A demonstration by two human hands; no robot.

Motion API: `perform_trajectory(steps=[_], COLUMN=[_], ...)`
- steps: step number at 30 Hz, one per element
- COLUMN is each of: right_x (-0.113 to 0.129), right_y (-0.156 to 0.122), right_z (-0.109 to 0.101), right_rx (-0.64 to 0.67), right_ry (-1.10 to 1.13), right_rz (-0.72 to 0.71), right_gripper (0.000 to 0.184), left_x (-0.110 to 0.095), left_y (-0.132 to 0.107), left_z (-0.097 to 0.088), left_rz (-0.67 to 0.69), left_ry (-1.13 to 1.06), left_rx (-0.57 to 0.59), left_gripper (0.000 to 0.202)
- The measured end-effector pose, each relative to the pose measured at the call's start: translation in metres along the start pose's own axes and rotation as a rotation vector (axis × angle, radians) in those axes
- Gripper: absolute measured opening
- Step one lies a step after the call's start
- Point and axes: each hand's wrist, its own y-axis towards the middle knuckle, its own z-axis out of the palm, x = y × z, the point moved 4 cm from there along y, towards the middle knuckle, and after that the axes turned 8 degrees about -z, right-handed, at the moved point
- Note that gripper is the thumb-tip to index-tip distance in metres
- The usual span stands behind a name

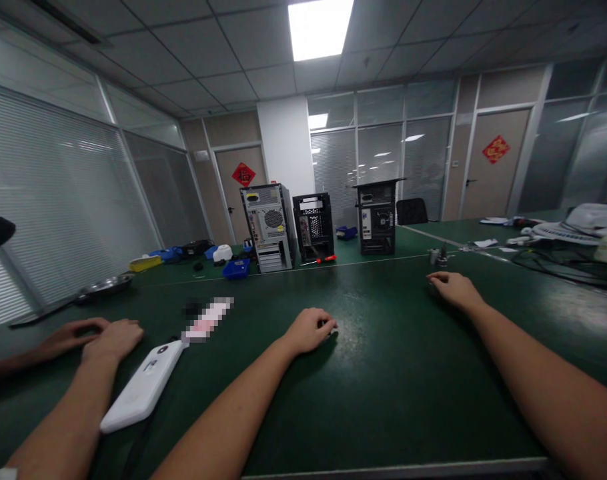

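From across the room, what matters is the small metal piece (pixel 437 256). It stands on the green surface (pixel 383 373), to the right of the black computer case (pixel 313 227) and nearer the person than the case is. The person's right hand (pixel 453 290) is the closer of the two to it. The piece lies just beyond that hand's fingers (pixel 438 281), apart from them and a touch to their left. It is too small for its long axis to be made out.

The right hand rests palm down with the fingers released and spread flat, holding nothing, and the forearm runs back to the person along the surface. The left hand (pixel 311 330) sits well in front of the case, about level with it, and well apart from the metal piece. Its fingers are curled under in a loose fist with the knuckles up, and I cannot tell whether anything is caught beneath them.

Further left of the case, a co-worker's hands (pixel 111 340) rest one against the other beside a long white device (pixel 143 387), which lies slantwise on the surface.
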Motion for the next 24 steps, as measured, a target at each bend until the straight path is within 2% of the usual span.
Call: perform_trajectory(steps=[9, 14, 20, 24], right_x=[-0.005, -0.008, -0.015, -0.016], right_y=[-0.002, -0.001, 0.007, 0.006], right_z=[-0.004, 0.0, 0.008, 0.004], right_rx=[-0.024, -0.031, 0.004, -0.022], right_ry=[0.013, 0.015, -0.041, -0.012], right_rz=[0.075, 0.047, 0.045, 0.038], right_gripper=[0.039, 0.046, 0.042, 0.04], left_x=[0.001, 0.0, 0.0, 0.0], left_y=[0.0, 0.0, 0.0, 0.0], left_z=[0.001, 0.001, 0.001, 0.001], left_rz=[0.0, -0.002, 0.002, 0.001], left_ry=[0.003, -0.003, -0.004, 0.003], left_rx=[-0.009, 0.001, -0.002, 0.001], left_gripper=[0.034, 0.034, 0.034, 0.034])
